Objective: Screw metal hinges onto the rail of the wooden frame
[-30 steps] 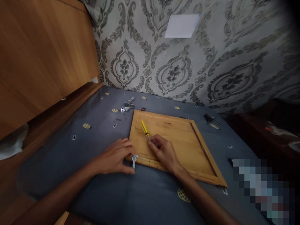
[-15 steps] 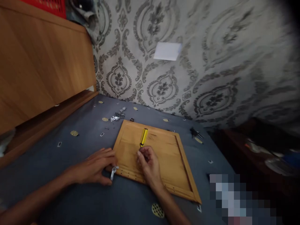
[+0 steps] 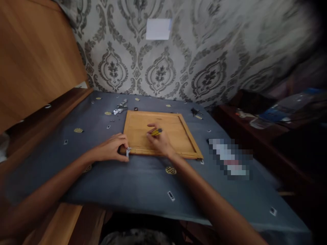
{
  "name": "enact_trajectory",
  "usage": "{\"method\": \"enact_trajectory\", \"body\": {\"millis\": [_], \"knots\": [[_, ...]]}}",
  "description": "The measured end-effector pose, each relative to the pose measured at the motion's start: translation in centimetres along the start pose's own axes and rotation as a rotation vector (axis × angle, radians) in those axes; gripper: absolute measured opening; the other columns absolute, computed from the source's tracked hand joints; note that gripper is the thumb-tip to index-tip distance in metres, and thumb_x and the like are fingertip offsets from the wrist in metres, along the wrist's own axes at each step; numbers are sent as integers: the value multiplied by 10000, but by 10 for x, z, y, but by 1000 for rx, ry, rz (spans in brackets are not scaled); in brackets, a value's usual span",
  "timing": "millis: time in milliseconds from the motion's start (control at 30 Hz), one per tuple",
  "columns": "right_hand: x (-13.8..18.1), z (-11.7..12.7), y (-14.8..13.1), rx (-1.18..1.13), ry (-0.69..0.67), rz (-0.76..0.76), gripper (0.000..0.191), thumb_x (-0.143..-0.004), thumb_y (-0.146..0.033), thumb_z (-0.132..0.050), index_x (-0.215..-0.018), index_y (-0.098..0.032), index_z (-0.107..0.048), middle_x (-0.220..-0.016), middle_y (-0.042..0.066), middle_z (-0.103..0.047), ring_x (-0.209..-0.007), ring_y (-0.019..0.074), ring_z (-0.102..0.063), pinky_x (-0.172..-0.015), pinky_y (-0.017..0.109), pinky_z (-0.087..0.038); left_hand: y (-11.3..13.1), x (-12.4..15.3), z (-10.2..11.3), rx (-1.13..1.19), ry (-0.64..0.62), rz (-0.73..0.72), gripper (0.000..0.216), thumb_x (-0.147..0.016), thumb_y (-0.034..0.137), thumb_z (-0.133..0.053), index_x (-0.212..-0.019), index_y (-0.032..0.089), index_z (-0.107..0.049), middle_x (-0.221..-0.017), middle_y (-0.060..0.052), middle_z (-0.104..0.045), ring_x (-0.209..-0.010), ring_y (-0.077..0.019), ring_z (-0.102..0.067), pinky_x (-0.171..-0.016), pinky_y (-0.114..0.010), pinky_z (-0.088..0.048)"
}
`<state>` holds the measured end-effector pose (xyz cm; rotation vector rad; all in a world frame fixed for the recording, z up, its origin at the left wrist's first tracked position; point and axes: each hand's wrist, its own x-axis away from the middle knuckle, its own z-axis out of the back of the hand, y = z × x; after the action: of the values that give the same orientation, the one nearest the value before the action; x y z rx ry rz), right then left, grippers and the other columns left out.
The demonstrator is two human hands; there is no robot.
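Note:
A framed wooden panel lies flat on a blue-grey cloth. My right hand rests on the panel with its fingers closed round a yellow-handled screwdriver, which lies nearly level. My left hand is at the panel's near left corner, its fingers pinching a small metal hinge piece against the panel's edge.
Loose metal hardware lies on the cloth beyond the panel's far left corner, and dark small parts lie past its far right corner. A wooden cabinet stands at the left. A dark side table with a plastic bottle is at the right.
The camera pulled back and tilted, showing more of the cloth's near edge. The screwdriver in my right hand swung from upright to nearly level. My left hand stayed at the corner on the hinge piece.

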<state>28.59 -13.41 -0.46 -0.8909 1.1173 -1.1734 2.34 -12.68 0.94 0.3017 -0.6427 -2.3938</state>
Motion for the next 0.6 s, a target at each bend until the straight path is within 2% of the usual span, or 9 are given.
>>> {"method": "enact_trajectory", "body": {"millis": [100,267,400,600], "knots": [[-2,10,-3,-20,-40,-68,301,-747,-280,-704,-1017,-229,-581,-680,-67,-606,-499,112,-516,-545,287,-455,1,-1,1,4,-1,14,389,-779,451,-884,-921,199,-623,-1028,-29,-619,-995,-231,-581,-899,-346,-448],[-5,22,-17,-51,-37,-128,388,-731,-354,-789,-1040,-223,-594,-691,-52,-637,-481,93,-488,-482,262,-372,5,1,2,-4,8,23,365,-809,434,-869,-931,202,-615,-1052,-35,-615,-1017,-235,-578,-895,-351,-446],[-6,22,-37,-25,-55,-164,395,-692,-373,-854,-975,-198,-640,-696,-28,-636,-490,90,-487,-448,255,-329,7,3,1,15,6,34,360,-810,408,-878,-935,199,-614,-1051,-33,-610,-1018,-234,-573,-886,-347,-441],[-7,19,-56,-3,-161,-174,447,-651,-415,-935,-916,-155,-686,-703,-28,-616,-460,64,-474,-407,249,-310,9,4,0,38,15,28,344,-830,403,-868,-937,206,-608,-1049,-24,-609,-1020,-229,-570,-883,-342,-441]]}}
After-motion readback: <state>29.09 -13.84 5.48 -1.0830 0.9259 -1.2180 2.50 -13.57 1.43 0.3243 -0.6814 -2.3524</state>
